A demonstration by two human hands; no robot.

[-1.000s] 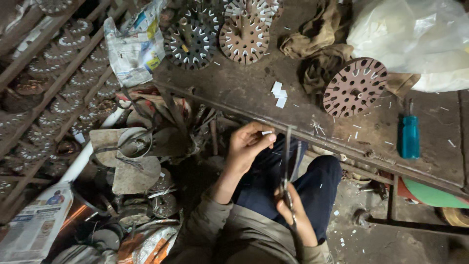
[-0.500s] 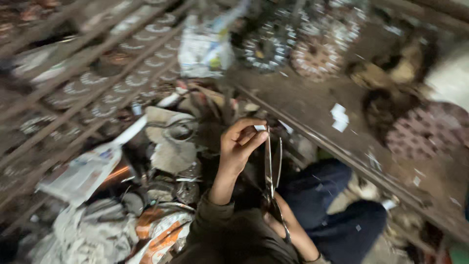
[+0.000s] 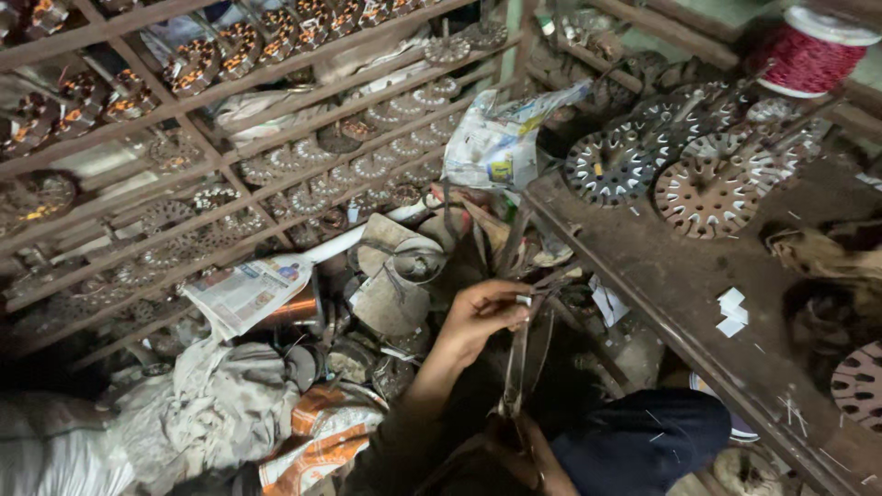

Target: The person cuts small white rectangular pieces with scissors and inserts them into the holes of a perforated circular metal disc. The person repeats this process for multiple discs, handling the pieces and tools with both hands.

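A dim, crowded workshop: a rusty bench [image 3: 680,276] runs diagonally down the right, and everything else sits against it. Left of the bench's near edge, the left hand [image 3: 480,317] pinches a small white slip [image 3: 524,299] between thumb and fingertips, closed on it, at the top of a pair of long thin metal strips [image 3: 516,363]. The strips run down to the right hand [image 3: 522,455], below, which seems wrapped round their lower end (its fingers are mostly hidden, so the grip is hard to tell). Little free room lies around them: scrap tins and a newspaper [image 3: 246,292] crowd the hands' left, the bench edge is just to their right. On the bench, slotted discs [image 3: 706,191] and white scraps [image 3: 731,310] lie well apart from the hands.
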